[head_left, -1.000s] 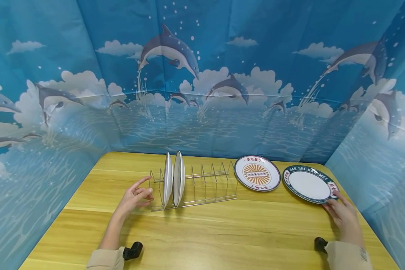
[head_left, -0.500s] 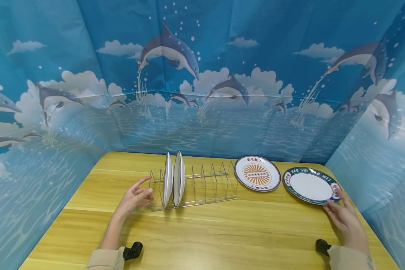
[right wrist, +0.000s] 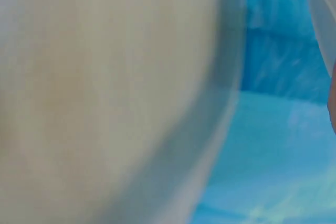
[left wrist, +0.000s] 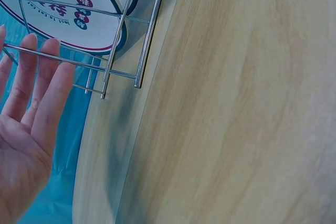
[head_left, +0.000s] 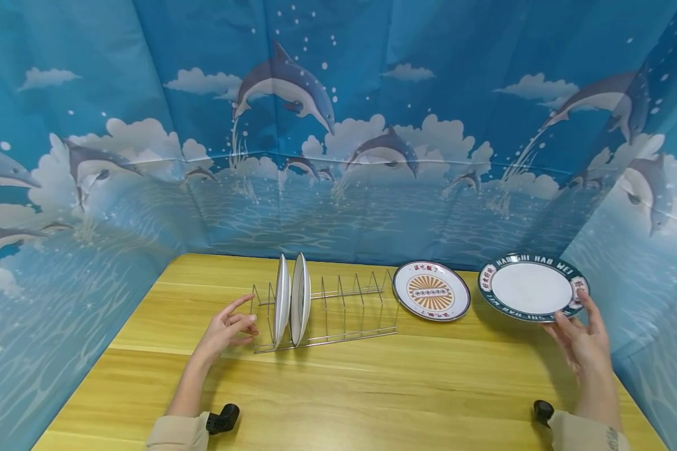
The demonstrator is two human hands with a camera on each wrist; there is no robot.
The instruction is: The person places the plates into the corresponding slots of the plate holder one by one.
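Four plates (head_left: 532, 288): two in one rack (head_left: 344, 340), one flat, one in right hand (head_left: 589, 347).

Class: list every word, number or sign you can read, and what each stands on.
"HAO SHI HAO WEI": far rim of the green-rimmed plate in the right hand, partly under glare.
"該吃飯了": far rim of the sunburst plate.
"不": nearest plate in the left wrist view; its other lettering is too unclear.
Too small or blurred: the first two plates' remaining markings, and the print on the right sleeve.
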